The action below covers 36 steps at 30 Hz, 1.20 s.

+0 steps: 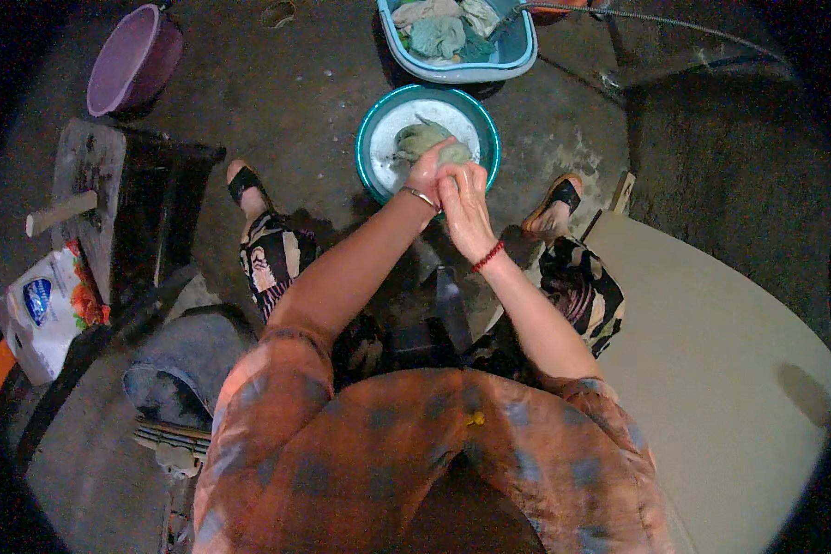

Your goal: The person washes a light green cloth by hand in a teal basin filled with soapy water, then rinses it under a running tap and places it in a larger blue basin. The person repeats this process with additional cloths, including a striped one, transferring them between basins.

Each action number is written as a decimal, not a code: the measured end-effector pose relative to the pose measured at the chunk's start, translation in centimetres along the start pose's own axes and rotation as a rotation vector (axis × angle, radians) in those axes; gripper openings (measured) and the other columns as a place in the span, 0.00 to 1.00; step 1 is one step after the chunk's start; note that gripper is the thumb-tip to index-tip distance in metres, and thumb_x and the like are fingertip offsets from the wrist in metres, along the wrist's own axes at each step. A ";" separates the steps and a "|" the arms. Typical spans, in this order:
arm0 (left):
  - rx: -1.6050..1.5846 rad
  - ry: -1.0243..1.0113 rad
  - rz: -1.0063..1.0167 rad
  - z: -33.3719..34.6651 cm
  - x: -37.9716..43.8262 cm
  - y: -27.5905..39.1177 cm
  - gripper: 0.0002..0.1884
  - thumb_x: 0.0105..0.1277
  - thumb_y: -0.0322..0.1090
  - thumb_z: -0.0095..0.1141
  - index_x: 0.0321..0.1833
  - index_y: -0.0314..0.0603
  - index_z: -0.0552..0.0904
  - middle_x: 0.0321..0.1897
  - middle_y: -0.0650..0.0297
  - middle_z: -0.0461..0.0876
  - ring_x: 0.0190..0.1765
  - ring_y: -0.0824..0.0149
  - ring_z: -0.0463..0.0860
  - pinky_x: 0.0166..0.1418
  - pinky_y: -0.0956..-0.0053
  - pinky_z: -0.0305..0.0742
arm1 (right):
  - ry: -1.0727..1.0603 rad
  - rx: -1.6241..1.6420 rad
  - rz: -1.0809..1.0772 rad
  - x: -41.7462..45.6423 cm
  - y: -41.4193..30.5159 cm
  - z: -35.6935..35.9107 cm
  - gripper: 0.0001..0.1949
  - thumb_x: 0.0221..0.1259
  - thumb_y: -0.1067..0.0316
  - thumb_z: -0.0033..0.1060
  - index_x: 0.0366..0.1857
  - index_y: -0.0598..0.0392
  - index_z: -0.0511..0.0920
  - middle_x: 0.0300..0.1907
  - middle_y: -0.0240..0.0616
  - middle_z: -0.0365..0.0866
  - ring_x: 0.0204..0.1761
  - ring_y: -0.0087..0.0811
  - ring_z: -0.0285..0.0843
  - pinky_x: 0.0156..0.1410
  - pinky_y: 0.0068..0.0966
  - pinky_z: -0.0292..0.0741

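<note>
A round green basin (365,170) stands on the floor between my feet, holding whitish, sudsy water. In it lies a bunched, pale green cloth (422,138), wet and partly under my hands. My left hand (429,172), with a metal band at the wrist, grips the near part of this cloth. Against it presses my right hand (467,197), its fingers bent over the cloth's near end; a red beaded bracelet circles that wrist. The palms and the cloth between them are hidden.
Beyond the basin sits a light blue tub (457,73) with several wet cloths and a hose (665,21) reaching into it. A purple basin (128,62) leans at far left, above a wooden bench (90,173) and a white printed bag (48,311). A pale board (706,346) lies at right.
</note>
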<state>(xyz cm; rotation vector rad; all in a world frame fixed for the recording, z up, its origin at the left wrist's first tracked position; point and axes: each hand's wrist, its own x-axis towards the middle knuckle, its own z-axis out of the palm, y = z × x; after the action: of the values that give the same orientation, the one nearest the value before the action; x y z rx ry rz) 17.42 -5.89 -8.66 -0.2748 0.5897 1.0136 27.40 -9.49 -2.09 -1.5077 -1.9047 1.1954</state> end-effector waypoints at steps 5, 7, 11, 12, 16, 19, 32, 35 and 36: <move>0.161 -0.321 0.275 -5.4 2.6 -1.4 0.15 0.71 0.47 0.45 0.47 0.46 0.77 0.43 0.62 0.80 0.46 0.62 0.80 0.51 0.65 0.76 | 0.001 -0.092 0.067 2.8 -0.7 0.7 0.16 0.73 0.51 0.35 0.50 0.51 0.68 0.49 0.48 0.67 0.52 0.51 0.70 0.57 0.37 0.68; 0.006 0.001 0.118 -3.2 2.0 -1.0 0.11 0.70 0.44 0.48 0.43 0.45 0.78 0.39 0.63 0.81 0.42 0.63 0.80 0.47 0.65 0.77 | 0.056 -0.117 0.004 4.3 0.1 0.8 0.14 0.71 0.53 0.38 0.51 0.48 0.67 0.47 0.51 0.73 0.46 0.59 0.74 0.49 0.50 0.72; 0.106 0.143 0.176 -2.6 2.3 -1.1 0.14 0.70 0.44 0.46 0.50 0.45 0.77 0.47 0.61 0.81 0.49 0.61 0.80 0.55 0.65 0.76 | 0.050 -0.199 0.172 6.7 0.9 1.0 0.15 0.70 0.54 0.37 0.46 0.52 0.72 0.42 0.54 0.80 0.44 0.57 0.77 0.48 0.50 0.72; 0.119 0.161 0.158 -2.1 1.9 -1.2 0.14 0.69 0.44 0.47 0.50 0.46 0.77 0.47 0.61 0.81 0.49 0.61 0.80 0.55 0.65 0.76 | 0.043 -0.245 0.245 7.3 1.5 1.1 0.16 0.70 0.54 0.38 0.45 0.53 0.73 0.40 0.55 0.80 0.43 0.58 0.77 0.48 0.50 0.72; 0.018 0.189 0.147 -2.0 3.5 -2.2 0.14 0.68 0.44 0.50 0.50 0.47 0.78 0.48 0.64 0.82 0.49 0.62 0.81 0.55 0.64 0.76 | 0.061 0.058 0.416 10.3 10.0 2.1 0.19 0.68 0.49 0.47 0.41 0.56 0.78 0.37 0.45 0.83 0.41 0.45 0.81 0.45 0.40 0.75; 0.044 0.049 0.029 -2.5 2.8 -0.8 0.15 0.68 0.45 0.49 0.52 0.48 0.78 0.48 0.64 0.81 0.50 0.64 0.81 0.54 0.63 0.76 | -0.043 0.914 0.850 10.5 8.2 -0.2 0.22 0.69 0.45 0.48 0.41 0.58 0.78 0.38 0.36 0.82 0.37 0.32 0.79 0.42 0.32 0.75; 0.069 -0.216 0.222 1.5 0.4 -0.1 0.20 0.72 0.52 0.42 0.56 0.49 0.74 0.53 0.63 0.78 0.55 0.63 0.77 0.59 0.65 0.72 | 0.110 -0.188 -0.392 6.3 -0.5 -3.7 0.22 0.58 0.54 0.61 0.54 0.51 0.75 0.50 0.45 0.76 0.53 0.45 0.72 0.60 0.38 0.67; 0.167 0.109 0.233 3.0 -0.3 -1.2 0.18 0.73 0.50 0.41 0.57 0.49 0.71 0.54 0.63 0.76 0.56 0.63 0.76 0.59 0.66 0.72 | 0.177 -0.026 -0.255 6.2 -1.1 -2.4 0.16 0.55 0.65 0.60 0.47 0.54 0.72 0.42 0.42 0.75 0.46 0.39 0.72 0.54 0.36 0.68; 0.179 0.084 0.304 3.2 -0.4 -1.3 0.17 0.72 0.48 0.43 0.55 0.47 0.73 0.51 0.63 0.77 0.53 0.64 0.77 0.58 0.67 0.73 | 0.233 0.035 -0.191 6.4 -1.1 -2.0 0.12 0.55 0.68 0.58 0.42 0.56 0.73 0.38 0.41 0.75 0.42 0.37 0.73 0.50 0.33 0.70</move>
<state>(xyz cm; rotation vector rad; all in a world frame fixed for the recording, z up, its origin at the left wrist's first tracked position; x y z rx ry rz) 19.44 -5.29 -5.90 -0.0691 0.8101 1.2362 26.34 -2.89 -1.23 -1.3475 -1.8148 0.9221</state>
